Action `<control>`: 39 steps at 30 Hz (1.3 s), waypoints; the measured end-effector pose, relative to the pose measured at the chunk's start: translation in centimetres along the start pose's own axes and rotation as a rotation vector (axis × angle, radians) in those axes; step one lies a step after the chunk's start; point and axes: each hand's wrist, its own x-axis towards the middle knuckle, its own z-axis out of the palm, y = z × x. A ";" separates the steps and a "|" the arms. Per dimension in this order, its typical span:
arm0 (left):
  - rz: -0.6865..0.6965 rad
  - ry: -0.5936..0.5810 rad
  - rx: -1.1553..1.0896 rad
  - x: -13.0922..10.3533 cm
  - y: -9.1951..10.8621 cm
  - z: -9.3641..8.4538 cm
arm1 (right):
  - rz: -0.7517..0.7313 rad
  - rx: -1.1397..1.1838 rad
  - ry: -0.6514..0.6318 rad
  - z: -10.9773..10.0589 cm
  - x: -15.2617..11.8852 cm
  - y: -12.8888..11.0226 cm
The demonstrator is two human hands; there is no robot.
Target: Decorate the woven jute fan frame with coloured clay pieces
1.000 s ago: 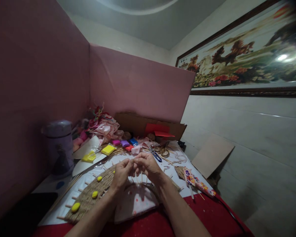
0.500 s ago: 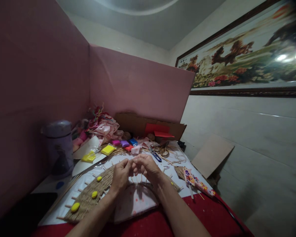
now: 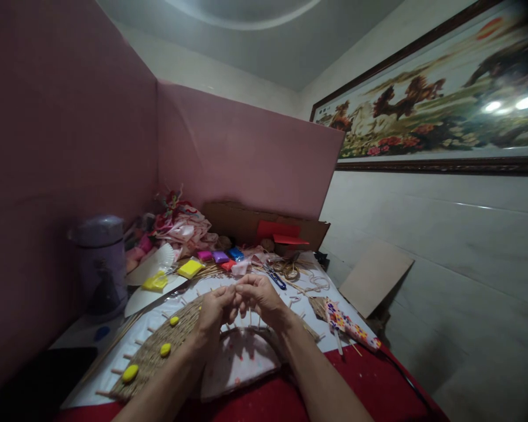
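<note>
My left hand (image 3: 217,306) and my right hand (image 3: 260,296) meet at the fingertips above a woven arch (image 3: 152,358) with short sticks along its edges. Both hands are closed in a pinch; whatever lies between the fingers is too small or hidden to make out. Yellow discs (image 3: 165,350) sit on the left part of the arch. Inside its curve lies a pale spotted cloth pad (image 3: 237,366), below my hands.
Behind my hands are a yellow clay pack (image 3: 190,269), a purple pack (image 3: 220,257) and blue-handled scissors (image 3: 276,279). A flower-patterned glue gun (image 3: 352,329) lies right, its cord trailing. A lilac canister (image 3: 100,266) stands left.
The view has shifted slightly, so the table things appear a little further left. My hands remain together, with their fingers slightly changed in pose.
</note>
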 end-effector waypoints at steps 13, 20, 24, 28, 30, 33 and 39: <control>0.175 0.233 0.244 -0.9 1.3 1.1 | -0.230 -0.200 0.585 0.0 0.8 0.4; 0.209 0.256 0.246 -0.7 0.8 0.9 | -0.372 -0.322 0.786 -0.8 0.9 0.5; 0.254 0.290 0.316 -0.9 0.5 0.8 | -0.398 -0.388 0.768 -1.2 1.1 0.9; 0.304 0.327 0.357 -0.8 0.5 0.6 | -0.420 -0.449 0.758 -1.2 1.1 1.1; 0.327 0.366 0.336 -0.6 0.4 0.5 | -0.429 -0.473 0.784 -1.1 1.1 1.2; 0.335 0.398 0.300 -0.5 0.4 0.5 | -0.423 -0.491 0.794 -1.0 1.1 1.2; 0.277 0.295 0.312 -1.4 0.8 1.0 | -0.393 -0.486 0.713 -0.7 0.8 1.1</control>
